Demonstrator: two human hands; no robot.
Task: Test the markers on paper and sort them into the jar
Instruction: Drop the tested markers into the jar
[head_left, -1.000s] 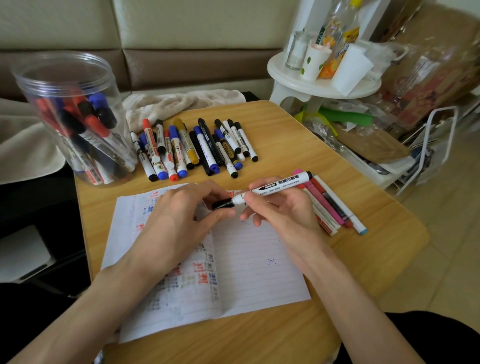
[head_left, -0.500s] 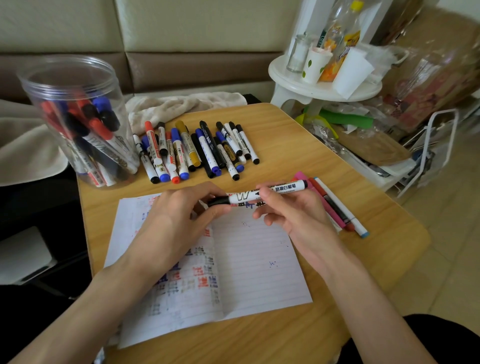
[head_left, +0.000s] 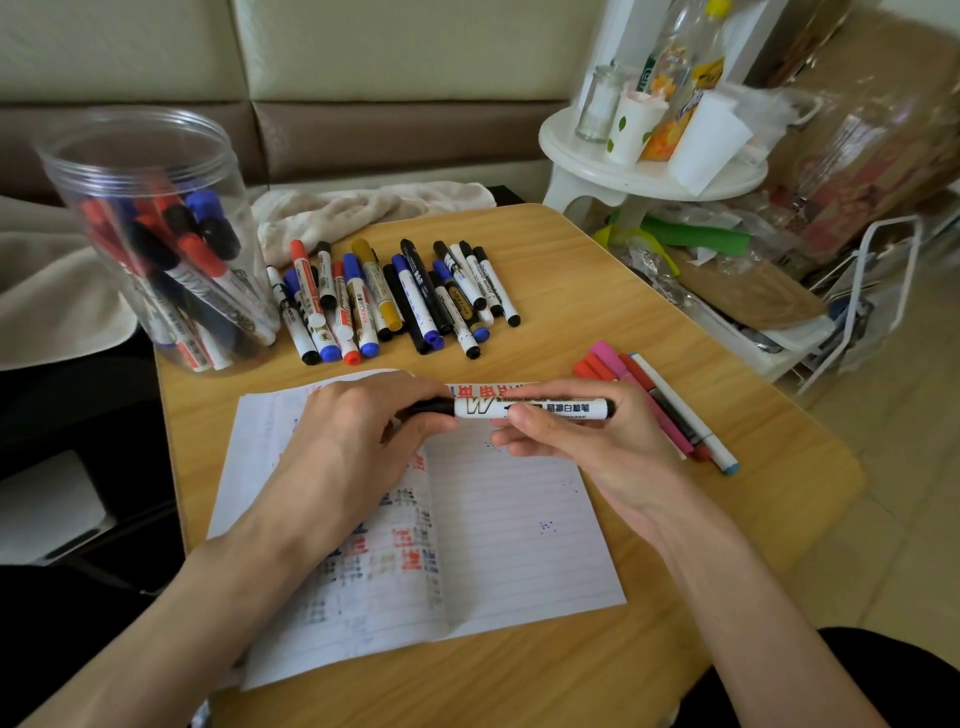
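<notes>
Wooden table (head_left: 597, 291), sofa behind | black-capped marker (head_left: 524, 408) above paper (head_left: 519, 519), cap end gripped in left hand (head_left: 353, 441), barrel pinched in right hand (head_left: 582, 447) | jar (head_left: 145, 208) part filled; loose row of markers (head_left: 395, 296) apparently untested; roughly halfway, by judgement

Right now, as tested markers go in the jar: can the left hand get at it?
Probably yes. The jar stands open-topped on the same side as the left hand, with only table and paper between them. That hand grips one end of the marker, though.
</notes>
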